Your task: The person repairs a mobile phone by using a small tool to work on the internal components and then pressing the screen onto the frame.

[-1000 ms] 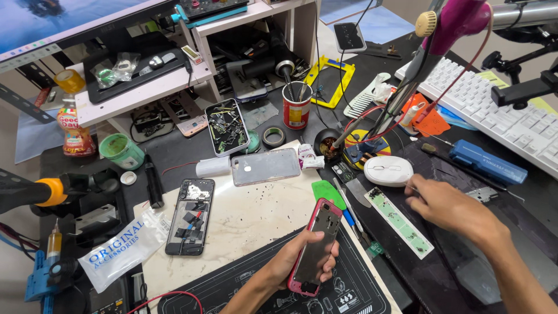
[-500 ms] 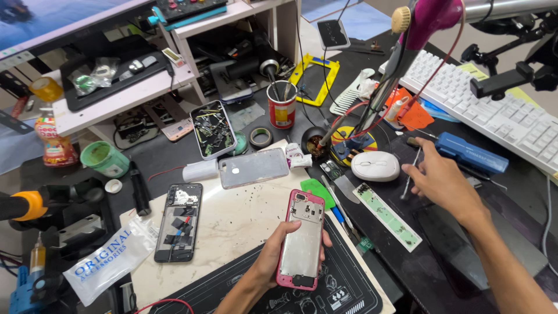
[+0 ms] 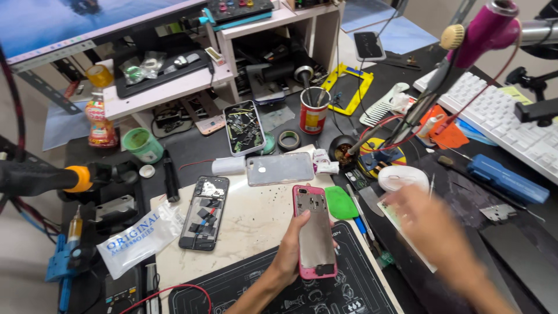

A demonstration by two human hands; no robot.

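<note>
One-handed left grip [image 3: 290, 247] pinching pink-framed phone [image 3: 314, 232] upright over black mat [image 3: 261, 288], right hand [image 3: 433, 224] blurred right of it, grip perhaps spread: likely to slip if thumb loosens.

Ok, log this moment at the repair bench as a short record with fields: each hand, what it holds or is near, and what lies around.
left hand: grips a pink phone frame, its silvery inside facing up
right hand: blurred, empty as far as can be seen, above the dark mat, near the white mouse
beside the frame: green pick
on the pale mat: opened black phone, silver back cover
further back: red can of tools
right edge: white keyboard
</note>
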